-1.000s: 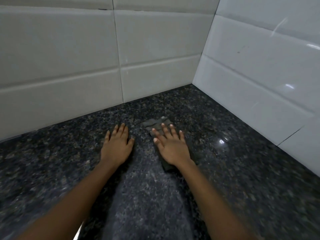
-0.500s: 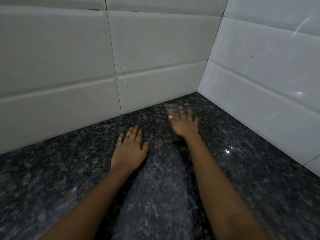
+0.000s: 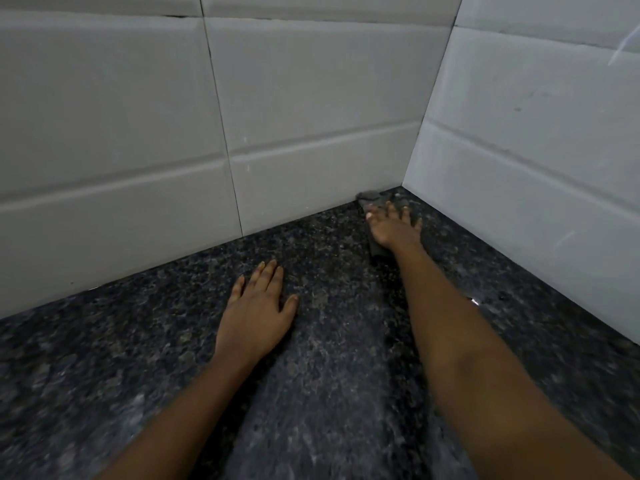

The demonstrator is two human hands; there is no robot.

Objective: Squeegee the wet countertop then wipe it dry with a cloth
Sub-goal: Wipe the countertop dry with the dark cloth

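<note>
Cloth [image 3: 372, 199], dark grey, sits upper right of centre in the frame, pushed into the corner where the two tiled walls [image 3: 311, 98] meet. Our right hand [image 3: 394, 228] lies flat on it, fingers spread, palm pressing down; nothing pinched. Only its far edge and a strip along the thumb side show. We judge it soft, light and limp, likely damp, so it bunches if dragged by one edge; a flat palm over its middle suits it best. Our left hand [image 3: 258, 315] rests flat and spread on the bare tabletop [image 3: 329, 393], centre frame, holding nothing. Walls close off the top and right; the cloth's far edge appears to touch the back wall. Open room lies toward the lower frame and left. No squeegee in view.
</note>
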